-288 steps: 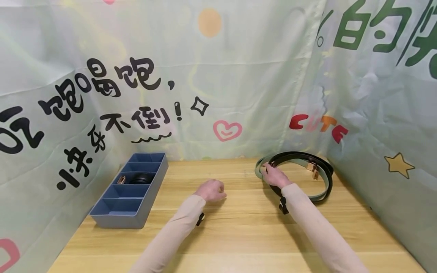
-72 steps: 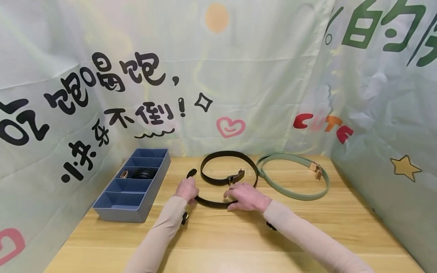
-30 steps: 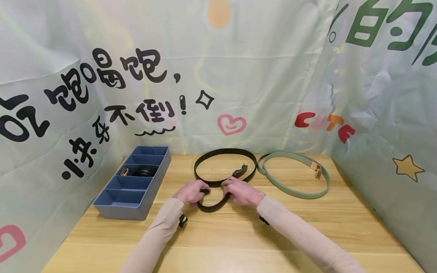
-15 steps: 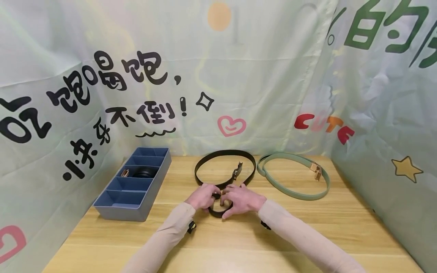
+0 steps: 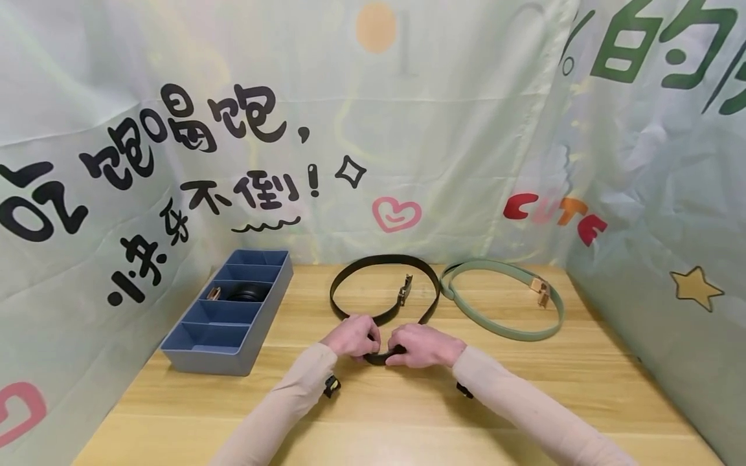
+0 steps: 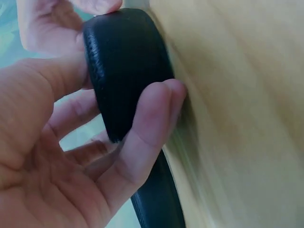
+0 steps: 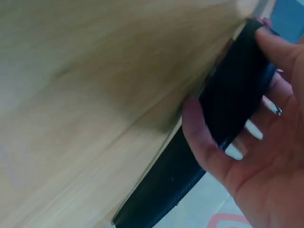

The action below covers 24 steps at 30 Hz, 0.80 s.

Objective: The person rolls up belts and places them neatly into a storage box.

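Honestly, not a lot looked finished. One black coil [image 5: 247,292] with a gold clasp [image 5: 214,294] beside it was tucked in the middle compartment of the blue box [image 5: 236,366], parked along the left edge of the tabletop [image 5: 408,421], so that one could probably be counted as done.

The black belt [image 5: 384,260] was the one being worked on: its big loop was laid out by the middle of the back edge, with its buckle [image 5: 404,291] left loose inside, and its near stretch was held toward the front edge. A curled bit there was pinched by the left hand [image 5: 352,336], and the strap just beside it was grasped by the right hand [image 5: 425,346]. Only a little seemed to be rolled up, though the turns couldn't be counted with fingers covering them. Most of its length was apparently left to do.

The green belt [image 5: 507,335] was spread in a wide loop near the back right corner, touched by neither hand, so its rolling presumably hadn't been started.
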Motion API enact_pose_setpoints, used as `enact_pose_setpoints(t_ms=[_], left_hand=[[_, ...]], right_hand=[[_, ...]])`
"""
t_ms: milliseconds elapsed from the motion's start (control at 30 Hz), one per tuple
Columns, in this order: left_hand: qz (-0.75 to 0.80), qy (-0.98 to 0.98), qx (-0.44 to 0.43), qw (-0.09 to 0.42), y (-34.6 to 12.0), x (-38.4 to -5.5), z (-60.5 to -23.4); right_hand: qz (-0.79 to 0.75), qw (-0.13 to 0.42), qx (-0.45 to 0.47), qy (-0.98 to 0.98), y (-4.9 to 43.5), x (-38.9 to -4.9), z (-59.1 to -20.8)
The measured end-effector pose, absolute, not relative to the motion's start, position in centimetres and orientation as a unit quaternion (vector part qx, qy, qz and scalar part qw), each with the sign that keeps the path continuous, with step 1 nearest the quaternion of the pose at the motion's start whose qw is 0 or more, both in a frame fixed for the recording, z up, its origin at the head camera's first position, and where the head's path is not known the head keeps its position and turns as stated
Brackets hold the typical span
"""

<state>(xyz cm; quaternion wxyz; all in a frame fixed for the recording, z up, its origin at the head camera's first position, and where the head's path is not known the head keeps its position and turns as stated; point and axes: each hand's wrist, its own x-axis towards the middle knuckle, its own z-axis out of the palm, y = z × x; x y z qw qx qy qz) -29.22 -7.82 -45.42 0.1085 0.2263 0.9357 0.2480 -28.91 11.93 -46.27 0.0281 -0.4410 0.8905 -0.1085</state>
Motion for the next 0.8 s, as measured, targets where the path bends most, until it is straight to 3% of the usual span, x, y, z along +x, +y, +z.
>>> enact_pose_setpoints(t_ms=[467,633,800], left_hand=[[0.264,0.917,0.265,0.140,-7.9,-29.3,-45.5],[0.203,0.921,0.314,0.115,-8.0,-29.7,-45.6],[0.284,0.901,0.292,0.151,-8.3,-29.9,-45.6]], right_hand=[[-0.130,-0.017,-0.508,0.852,12.3,-29.5,-47.4],[-0.129,-0.028,-0.512,0.849,12.4,-29.6,-47.4],[-0.134,-0.023,-0.506,0.852,12.3,-29.8,-47.3]])
